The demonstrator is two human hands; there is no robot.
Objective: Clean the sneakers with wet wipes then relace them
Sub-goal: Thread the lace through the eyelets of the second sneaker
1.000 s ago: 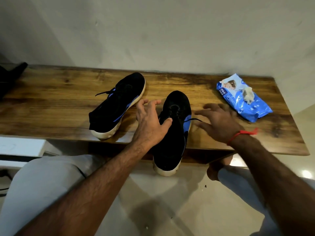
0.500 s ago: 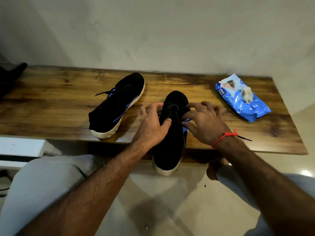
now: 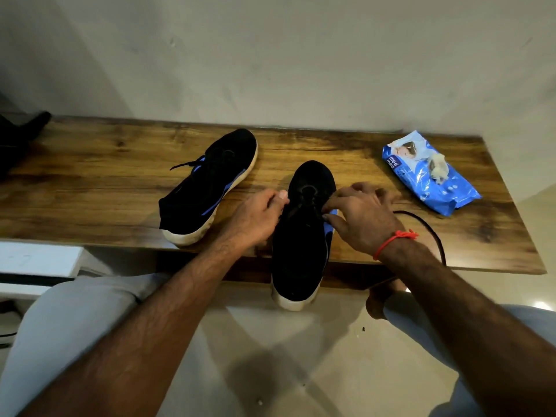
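The black knit sneaker with a blue side stripe and white sole (image 3: pixel 304 236) lies toe toward the wall on the wooden table (image 3: pixel 90 188), its heel hanging over the table's front edge. The left hand (image 3: pixel 255 218) sits against the left side of this sneaker near the lace area, fingers curled; the blur there hides whether they pinch anything, so its grip cannot be told. The right hand (image 3: pixel 361 218), wearing a red thread bracelet (image 3: pixel 391 242) at the wrist, rests on the right side of the same sneaker, with thumb and fingertips drawn together at the eyelets, apparently pinching the black shoelace (image 3: pixel 433 233). That lace loops out to the right of the sneaker across the table and drops over the front edge.

To the left of this sneaker, just apart from it, lies the second black sneaker with blue stripe and white sole (image 3: pixel 210 188), angled with its toe toward the wall and its laces loose at the tongue. To the right of the held sneaker, well apart, lies a blue and white pack of wet wipes (image 3: pixel 427 179) with a crumpled wipe (image 3: pixel 437 168) on top. Far to the left, at the table's end, is a dark object (image 3: pixel 18 136) that cannot be made out.
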